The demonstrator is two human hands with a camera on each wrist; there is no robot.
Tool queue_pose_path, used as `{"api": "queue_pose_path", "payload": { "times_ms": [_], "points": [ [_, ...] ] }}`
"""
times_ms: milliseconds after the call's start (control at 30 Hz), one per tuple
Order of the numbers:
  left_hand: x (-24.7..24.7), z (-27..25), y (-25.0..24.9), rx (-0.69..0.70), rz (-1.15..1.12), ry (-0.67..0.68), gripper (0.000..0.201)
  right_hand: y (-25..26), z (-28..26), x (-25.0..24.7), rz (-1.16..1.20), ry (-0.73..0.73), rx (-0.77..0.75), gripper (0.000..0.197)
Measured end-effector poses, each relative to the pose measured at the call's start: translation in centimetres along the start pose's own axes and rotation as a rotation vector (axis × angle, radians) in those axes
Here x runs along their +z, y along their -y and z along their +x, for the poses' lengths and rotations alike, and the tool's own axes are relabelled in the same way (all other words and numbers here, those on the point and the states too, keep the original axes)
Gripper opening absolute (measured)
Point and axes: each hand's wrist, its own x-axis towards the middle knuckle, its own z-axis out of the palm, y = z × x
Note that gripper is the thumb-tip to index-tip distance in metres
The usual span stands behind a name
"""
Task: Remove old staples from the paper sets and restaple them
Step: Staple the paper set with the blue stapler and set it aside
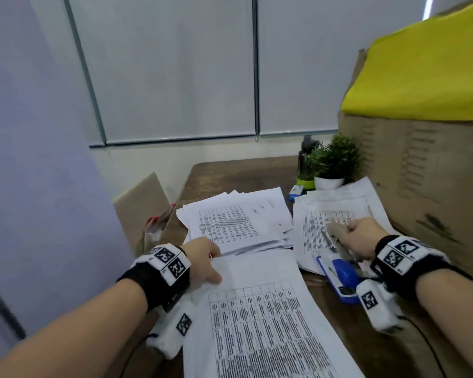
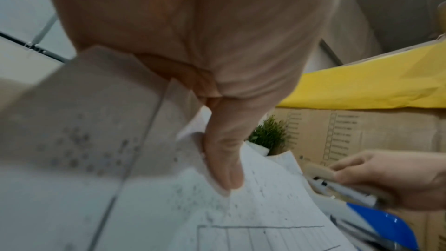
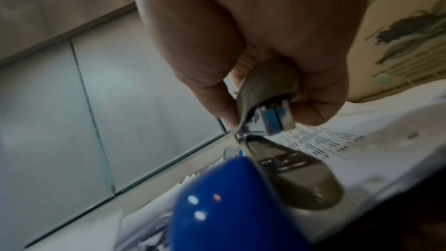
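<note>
A printed paper set (image 1: 257, 309) lies on the table in front of me. My left hand (image 1: 205, 257) pinches its top left corner; in the left wrist view the thumb (image 2: 226, 159) lies on the sheet (image 2: 265, 207) with the corner bent up. My right hand (image 1: 361, 236) grips the upper arm of a beige stapler (image 1: 336, 233) over the right paper pile (image 1: 336, 211). In the right wrist view that stapler (image 3: 263, 87) stands swung open, its base (image 3: 301, 175) flat on the paper. A blue stapler (image 1: 342, 276) lies just below my right hand.
A second pile of sheets (image 1: 235, 219) lies at mid-table. A potted plant (image 1: 331, 162), a dark bottle (image 1: 306, 151) and a small blue box (image 1: 296, 190) stand at the back. A big cardboard box (image 1: 421, 173) under yellow material (image 1: 421, 72) walls the right. A beige chair back (image 1: 139, 203) stands left.
</note>
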Motion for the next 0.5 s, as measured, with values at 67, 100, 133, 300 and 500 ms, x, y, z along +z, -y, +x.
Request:
{"api": "queue_pose_path", "payload": {
  "times_ms": [67, 100, 133, 300, 500],
  "points": [
    [-0.6, 0.2, -0.5, 0.003, -0.010, -0.053, 0.023, -0.6, 0.8, 0.4, 0.008, -0.026, 0.030, 0.049],
    [-0.9, 0.3, -0.7, 0.006, -0.016, -0.074, 0.021, -0.9, 1.0, 0.5, -0.003, -0.033, 0.037, 0.048],
    [-1.0, 0.3, -0.9, 0.009, -0.024, -0.094, 0.019, -1.2, 1.1, 0.5, -0.020, -0.036, 0.039, 0.046],
    [-1.3, 0.6, -0.7, 0.012, -0.082, -0.115, 0.013, -2.7, 0.6, 0.4, -0.171, -0.017, 0.047, 0.041],
    [-1.5, 1.2, -0.2, 0.025, -0.117, -0.129, 0.015, -0.3, -1.6, 0.1, -0.230, -0.069, -0.075, 0.035]
  ]
}}
